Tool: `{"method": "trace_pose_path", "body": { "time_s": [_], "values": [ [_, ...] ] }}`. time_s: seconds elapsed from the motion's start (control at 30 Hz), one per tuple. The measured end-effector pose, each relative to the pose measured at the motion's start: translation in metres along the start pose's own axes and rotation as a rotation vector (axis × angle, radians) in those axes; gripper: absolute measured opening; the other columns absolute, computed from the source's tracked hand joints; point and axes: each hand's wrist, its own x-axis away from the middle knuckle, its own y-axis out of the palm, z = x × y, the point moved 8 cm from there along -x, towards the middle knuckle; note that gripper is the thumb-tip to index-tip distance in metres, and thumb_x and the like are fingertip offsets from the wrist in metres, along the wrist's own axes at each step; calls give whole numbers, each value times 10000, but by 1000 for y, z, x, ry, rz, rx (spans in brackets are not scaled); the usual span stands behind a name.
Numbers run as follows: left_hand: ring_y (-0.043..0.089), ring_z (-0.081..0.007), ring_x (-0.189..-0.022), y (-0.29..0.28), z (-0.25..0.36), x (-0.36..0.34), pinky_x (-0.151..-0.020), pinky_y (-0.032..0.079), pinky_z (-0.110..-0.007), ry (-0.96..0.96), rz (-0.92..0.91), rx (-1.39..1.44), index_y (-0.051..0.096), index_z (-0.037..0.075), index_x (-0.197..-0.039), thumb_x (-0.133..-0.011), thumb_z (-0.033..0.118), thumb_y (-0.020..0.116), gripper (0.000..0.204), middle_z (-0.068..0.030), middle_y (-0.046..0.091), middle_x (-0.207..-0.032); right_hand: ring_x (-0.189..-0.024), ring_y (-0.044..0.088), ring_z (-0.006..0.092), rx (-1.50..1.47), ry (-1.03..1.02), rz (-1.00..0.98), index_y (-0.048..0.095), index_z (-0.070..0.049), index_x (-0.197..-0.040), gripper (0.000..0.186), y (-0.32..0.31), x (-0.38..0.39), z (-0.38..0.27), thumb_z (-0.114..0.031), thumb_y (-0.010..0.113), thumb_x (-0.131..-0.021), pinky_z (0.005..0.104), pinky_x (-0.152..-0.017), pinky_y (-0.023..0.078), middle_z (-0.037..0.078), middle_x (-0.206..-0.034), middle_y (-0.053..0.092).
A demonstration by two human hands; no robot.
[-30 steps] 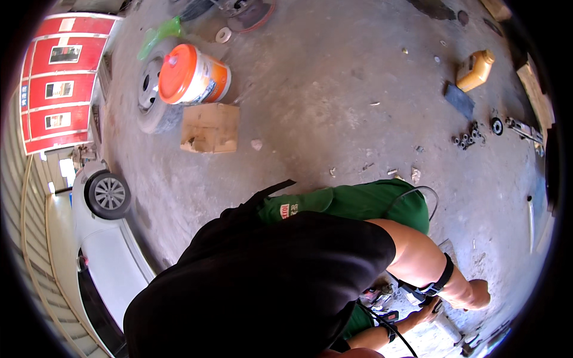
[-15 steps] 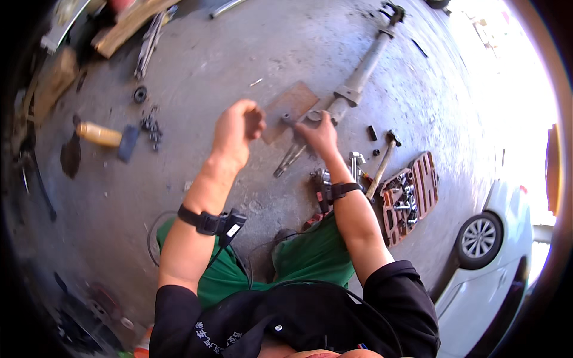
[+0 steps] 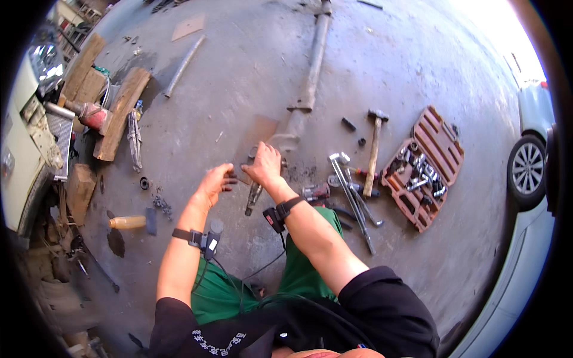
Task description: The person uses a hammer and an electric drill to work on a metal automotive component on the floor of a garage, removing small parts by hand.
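Observation:
A long grey metal drive shaft lies on the floor, running away from me. At its near end my right hand bends thumb and fingers around the metal joint, partly hiding it. A short splined shaft end sticks out below that hand, toward me. Just left of the joint, my left hand hovers with loosely bent fingers, apart from the metal and holding nothing I can see. Beneath the joint is a thin brown board.
Right of the shaft lie a hammer, long wrenches and an opened brown socket case. A mallet, a black ring and wooden blocks are at left. A parked car stands far right.
My view has swung, so the floor things sit lower and more of the left side shows. My left hand's fingers have loosened and reach toward the joint; my right hand stays at it.

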Motion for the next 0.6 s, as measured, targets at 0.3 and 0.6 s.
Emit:
{"method": "trace_pose_path", "body": {
  "time_s": [0.3, 0.6],
  "values": [
    [576, -214, -1094, 17, -4, -49, -884, 451, -393, 4, 79, -244, 559, 27, -1231, -832, 527, 674, 650, -102, 610, -1186, -1195, 524, 358, -127, -4, -37, 523, 9, -1142, 646, -7, 4, 11, -257, 768, -607, 462, -1038, 379, 210, -1152, 615],
    [530, -243, -1153, 73, 9, -74, -1010, 357, -405, 47, -104, -550, 642, -27, -1131, -765, 533, 764, 679, -141, 651, -1136, -1084, 624, 392, -286, 234, 138, 511, -1, -1287, 577, -77, 20, 136, -183, 652, -758, 415, -951, 494, 261, -1122, 653]
  ]
}}
